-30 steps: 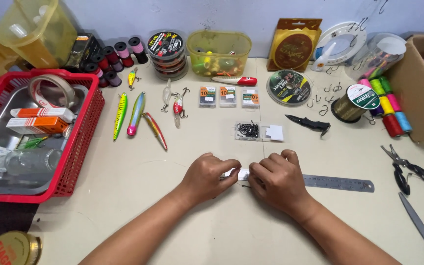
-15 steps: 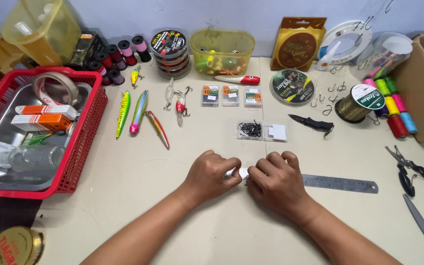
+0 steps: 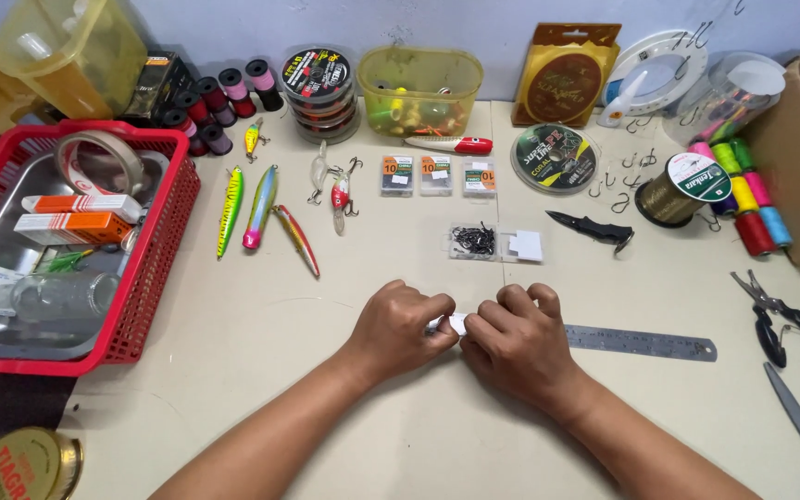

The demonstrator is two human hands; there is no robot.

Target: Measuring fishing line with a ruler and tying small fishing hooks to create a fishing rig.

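Both hands have drawn a touch closer together since a second ago, and the view has slid slightly, while the table stays as it was. Between them sits a small white piece (image 3: pixel 456 324), pinched from both sides just above the tabletop, at the near end of the steel ruler (image 3: pixel 641 343). The left hand (image 3: pixel 400 331) is curled shut with its fingertips on the white piece; the right hand (image 3: pixel 518 341) is likewise closed, thumb and forefinger nipping the other end. What else they may be holding is too small to make out.

Just beyond the knuckles lies an open clear box of dark hooks (image 3: pixel 473 241) beside a white card (image 3: pixel 523 245), and a black folding knife (image 3: pixel 593 228) rests to the right of those. Farther back are three hook packets (image 3: pixel 438 175), a row of painted lures (image 3: pixel 261 206) and a red basket (image 3: pixel 155 268) at the left. Pliers (image 3: pixel 778 319) lie at the far right.

I'd judge the risk is in the pinch itself: so small a piece could slip or tear, and a hand jerking forward could knock the box and scatter hooks.
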